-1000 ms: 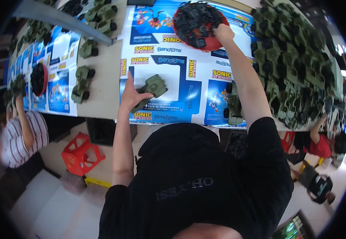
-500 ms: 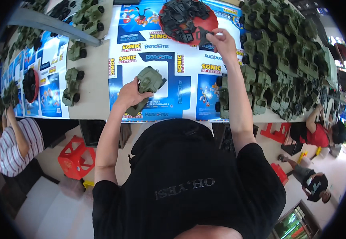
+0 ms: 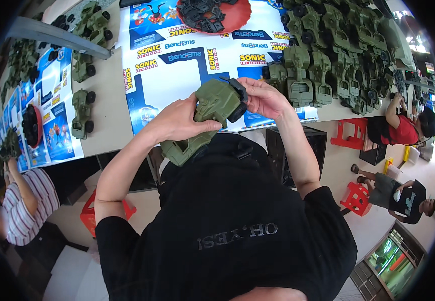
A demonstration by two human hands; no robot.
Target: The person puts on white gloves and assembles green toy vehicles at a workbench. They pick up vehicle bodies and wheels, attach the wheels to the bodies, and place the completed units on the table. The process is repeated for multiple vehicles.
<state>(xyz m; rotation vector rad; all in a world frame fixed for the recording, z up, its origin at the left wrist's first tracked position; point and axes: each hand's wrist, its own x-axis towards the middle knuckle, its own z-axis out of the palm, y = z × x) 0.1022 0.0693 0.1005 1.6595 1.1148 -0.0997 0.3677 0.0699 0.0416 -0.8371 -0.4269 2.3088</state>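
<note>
- Location: green toy vehicle (image 3: 212, 103) raised in both hands before the torso (image 3: 222, 190), at the near edge of the table (image 3: 106, 110); tilted, boxy end to upper right, open-framed end to lower left.
- Left hand (image 3: 180, 122): wrapped around the mid-body, thumb laid across the near side; remaining fingertips hidden, exact closure impossible to tell.
- Right hand (image 3: 267, 98): thumb and forefinger nearly together, pinching a small dark piece (image 3: 236, 87) at the boxy end, just beside a black wheel (image 3: 237, 112). Cannot tell: piece fully seated or merely in contact.
- Weight: probably light, judging by the hollow frame; suited to one-hand support.
- Stiffness: presumably rigid moulded plastic; thin edges of the dark piece possibly prone to snapping under side load.
- Surface: matt in appearance, probably low risk of slipping.
- Hold: grasp the solid mid-body. Avoid squeezing the open frame, likely the weaker section. Avoid gripping by the wheels, possibly free to turn.
- Dark piece: take between fingertips by the broad faces; avoid twisting.
- Surroundings: red bowl (image 3: 242, 21) of black parts (image 3: 200, 17) at the far side; similar vehicles (image 3: 337, 45) in rows to the right.
</note>
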